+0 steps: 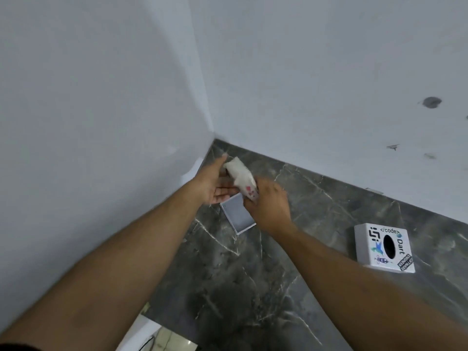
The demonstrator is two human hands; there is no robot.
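A small stack of white playing cards (240, 177) with red pips on the near card is held between both hands above a dark marble counter (253, 274). My left hand (211, 182) lies palm up under the far end, thumb up beside the cards. My right hand (269, 205) pinches the near end, blurred by motion. Just below them a grey card box (236, 215) lies flat on the counter.
White walls meet in a corner right behind the hands. A white tissue box (383, 247) with stickers and an oval opening sits on the counter at the right. The counter's front edge runs at the bottom left, with a pale floor (164, 340) below.
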